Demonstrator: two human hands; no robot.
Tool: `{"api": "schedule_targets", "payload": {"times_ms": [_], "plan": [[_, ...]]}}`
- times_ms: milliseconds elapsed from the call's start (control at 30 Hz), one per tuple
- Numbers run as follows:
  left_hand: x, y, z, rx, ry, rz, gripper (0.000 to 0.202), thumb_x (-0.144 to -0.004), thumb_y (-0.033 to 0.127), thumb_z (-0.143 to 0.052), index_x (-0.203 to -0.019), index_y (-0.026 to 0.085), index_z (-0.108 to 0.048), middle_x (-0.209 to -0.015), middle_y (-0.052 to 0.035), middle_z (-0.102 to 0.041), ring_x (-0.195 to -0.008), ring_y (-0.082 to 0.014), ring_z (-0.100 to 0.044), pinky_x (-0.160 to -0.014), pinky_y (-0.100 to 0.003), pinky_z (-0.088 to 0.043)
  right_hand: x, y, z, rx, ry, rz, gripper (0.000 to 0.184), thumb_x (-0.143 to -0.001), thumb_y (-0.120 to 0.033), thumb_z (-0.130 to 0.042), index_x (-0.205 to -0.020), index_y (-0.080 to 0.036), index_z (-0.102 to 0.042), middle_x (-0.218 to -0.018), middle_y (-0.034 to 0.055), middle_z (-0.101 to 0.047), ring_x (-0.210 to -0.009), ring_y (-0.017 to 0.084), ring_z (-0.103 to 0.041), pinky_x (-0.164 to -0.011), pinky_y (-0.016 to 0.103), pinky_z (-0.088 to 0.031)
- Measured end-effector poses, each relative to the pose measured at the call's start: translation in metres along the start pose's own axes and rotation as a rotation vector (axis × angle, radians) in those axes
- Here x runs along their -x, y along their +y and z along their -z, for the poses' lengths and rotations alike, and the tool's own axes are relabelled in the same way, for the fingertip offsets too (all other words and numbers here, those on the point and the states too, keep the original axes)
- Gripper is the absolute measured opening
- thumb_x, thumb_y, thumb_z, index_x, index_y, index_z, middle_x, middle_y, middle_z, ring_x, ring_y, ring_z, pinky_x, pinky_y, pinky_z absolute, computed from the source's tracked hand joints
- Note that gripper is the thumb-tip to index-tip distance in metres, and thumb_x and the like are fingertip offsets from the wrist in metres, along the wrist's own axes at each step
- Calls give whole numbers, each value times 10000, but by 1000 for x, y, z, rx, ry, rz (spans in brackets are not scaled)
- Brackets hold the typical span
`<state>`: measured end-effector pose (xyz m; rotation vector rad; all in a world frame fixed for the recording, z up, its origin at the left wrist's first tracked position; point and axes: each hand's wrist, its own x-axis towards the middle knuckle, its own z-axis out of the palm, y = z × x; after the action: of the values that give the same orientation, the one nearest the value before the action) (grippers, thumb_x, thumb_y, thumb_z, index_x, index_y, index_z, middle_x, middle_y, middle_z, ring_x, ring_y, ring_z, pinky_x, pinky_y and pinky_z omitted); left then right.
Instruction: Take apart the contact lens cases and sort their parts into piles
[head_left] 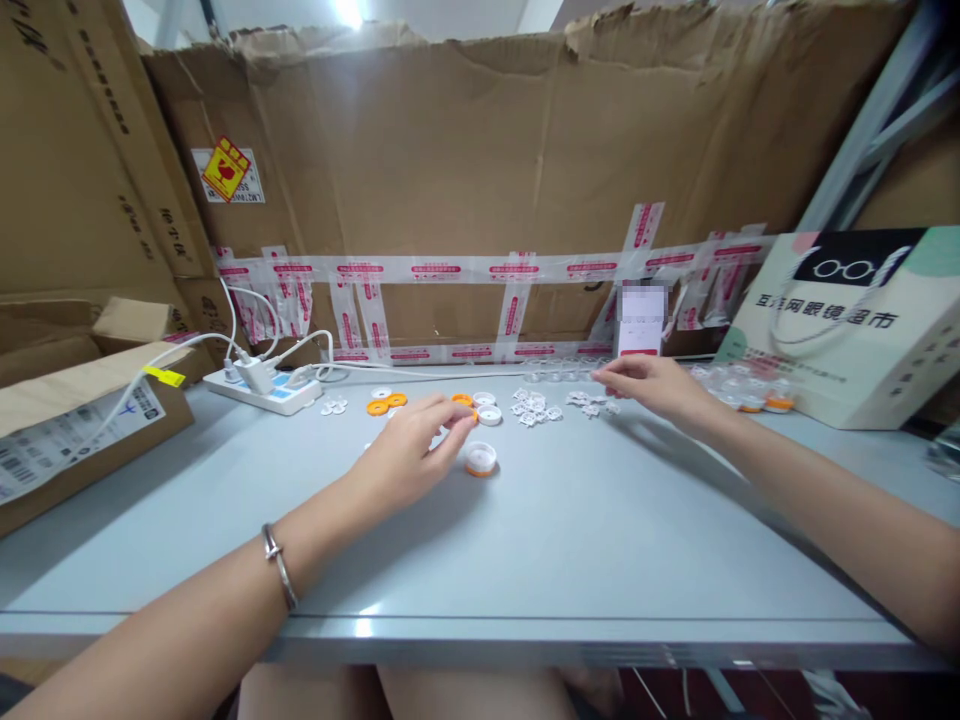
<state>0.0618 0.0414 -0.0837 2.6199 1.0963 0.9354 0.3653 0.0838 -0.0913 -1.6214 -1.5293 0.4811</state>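
Observation:
My left hand (416, 445) is closed in a pinch over the middle of the table, its fingertips beside an orange ring (462, 400) and two white rings (489, 415). Whatever lies between those fingertips is too small to make out. Just in front of them sits a round white piece with an orange base (481, 459). Farther right, my right hand (641, 382) pinches at the end of a row of clear plastic pieces (555, 371); its fingertips hide what they grip. Small white plastic parts (532, 407) lie in a heap between the hands, with a smaller group (591, 403) below the right fingertips.
More orange rings (386, 404) and small white parts (334, 407) lie left. A power strip (262, 387) with cables and an open carton (97, 430) stand beyond. A phone (640, 320) leans at the back. Clear-and-orange pieces (750, 390) sit by a paper bag (840, 330).

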Motion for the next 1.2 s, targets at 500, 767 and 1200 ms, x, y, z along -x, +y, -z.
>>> {"api": "schedule_targets", "payload": {"times_ms": [500,767,1200], "plan": [[0,-21,-19,144,-241,193,349,-634,471,-649,-825,184,-597,-837,-21,-586,-745,-155,-516,-632,-245,-404,60,-70,-88,30,-618,298,360,-614,-436,-671,-823,-177,-533,-649,-30,-492,-586,110,-433,-520,228,-327],[1,-23,-21,169,-249,177,345,-643,478,-635,-819,184,-602,-802,-9,-579,-723,-143,-504,-594,-228,-379,64,-63,-95,-170,-586,213,354,-579,-406,-702,-781,-158,-550,-635,-45,-466,-585,90,-417,-535,218,-323],[-1,-21,-21,318,-336,236,318,-597,413,-695,-777,170,-598,-707,20,-560,-652,-123,-483,-550,-213,-348,65,-61,-97,-204,-551,215,341,-567,-414,-701,-760,-160,-580,-629,-35,-508,-562,86,-449,-511,214,-349]]}}
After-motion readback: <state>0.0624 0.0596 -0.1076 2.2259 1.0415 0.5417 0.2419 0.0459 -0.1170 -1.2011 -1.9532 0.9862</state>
